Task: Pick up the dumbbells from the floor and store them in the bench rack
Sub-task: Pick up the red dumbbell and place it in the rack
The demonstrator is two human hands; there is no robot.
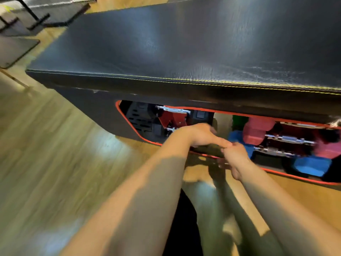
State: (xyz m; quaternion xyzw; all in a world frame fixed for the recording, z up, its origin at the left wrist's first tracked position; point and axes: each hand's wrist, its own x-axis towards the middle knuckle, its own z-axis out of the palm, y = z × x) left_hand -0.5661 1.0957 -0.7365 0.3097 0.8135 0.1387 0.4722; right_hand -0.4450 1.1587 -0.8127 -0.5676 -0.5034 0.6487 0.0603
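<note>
Head view: two hands, left (201,134) and right (235,159) (grips unclear), before two pink dumbbells (257,130).

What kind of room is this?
Probably a gym or home workout room. A black padded bench has a red-rimmed storage rack underneath, holding pink hexagonal dumbbells, blue hexagonal dumbbells and chrome-handled black dumbbells.

Bench rack (184,97) opening crowded
Dumbbells fill both sides; a bare gap (222,122) between them; both hands at its mouth.
</note>
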